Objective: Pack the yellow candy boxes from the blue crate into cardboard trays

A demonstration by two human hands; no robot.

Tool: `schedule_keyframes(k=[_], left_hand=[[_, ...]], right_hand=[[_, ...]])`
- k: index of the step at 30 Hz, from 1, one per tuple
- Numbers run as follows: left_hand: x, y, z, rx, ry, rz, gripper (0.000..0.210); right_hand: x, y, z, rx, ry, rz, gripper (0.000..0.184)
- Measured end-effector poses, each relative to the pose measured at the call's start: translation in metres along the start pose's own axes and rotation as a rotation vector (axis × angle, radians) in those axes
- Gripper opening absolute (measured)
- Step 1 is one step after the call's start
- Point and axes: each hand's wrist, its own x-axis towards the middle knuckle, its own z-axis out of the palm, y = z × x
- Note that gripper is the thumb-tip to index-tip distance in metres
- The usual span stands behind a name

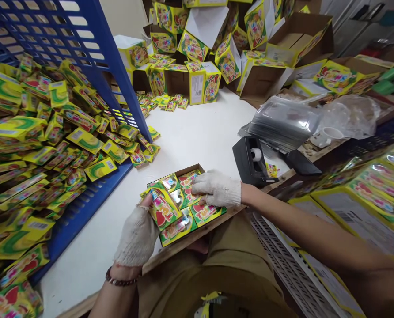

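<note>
My left hand (135, 236), in a white knit glove with bare fingertips, grips a small yellow and green candy box (164, 207) with a watermelon picture. That box is tilted over the left side of an open display carton (198, 168) at the table's front edge. Several similar candy boxes (205, 213) lie in the carton, printed side up. My right hand (217, 187), gloved the same way, lies over the carton's right part. Its fingers are spread and touch the boxes there, without a grip that I can make out.
A blue plastic crate (117, 75) on its side spills many candy boxes (87, 139) at the left. Display cartons (197, 81) are piled at the back. A black tape dispenser (250, 161) and stacked clear plastic sheets (283, 119) stand right. Filled cartons (359, 212) are lower right.
</note>
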Motion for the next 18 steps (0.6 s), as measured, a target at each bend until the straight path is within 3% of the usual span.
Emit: schedule_keyframes(k=[2,7,10,13,16,18], left_hand=[[-0.001,0.0,0.001,0.021,-0.056,0.011,0.028],[-0.004,-0.001,0.009,0.127,-0.22,0.123,0.041],[-0.003,0.0,0.016,0.371,-0.185,0.255,0.045],[0.001,0.003,0.029,0.637,-0.188,0.415,0.049],[0.014,0.004,0.038,0.659,-0.196,0.58,0.056],[0.027,0.004,0.037,0.742,-0.11,0.739,0.051]], right_hand=[[0.0,0.001,0.008,0.013,0.034,-0.008,0.013],[0.0,0.002,0.013,0.105,0.045,0.011,0.017],[0.002,-0.007,0.002,0.42,0.25,0.099,0.023],[0.005,-0.016,-0.016,0.714,0.462,0.079,0.045],[0.008,-0.013,-0.028,0.741,0.514,0.031,0.048],[0.01,-0.003,-0.027,0.653,0.617,0.11,0.047]])
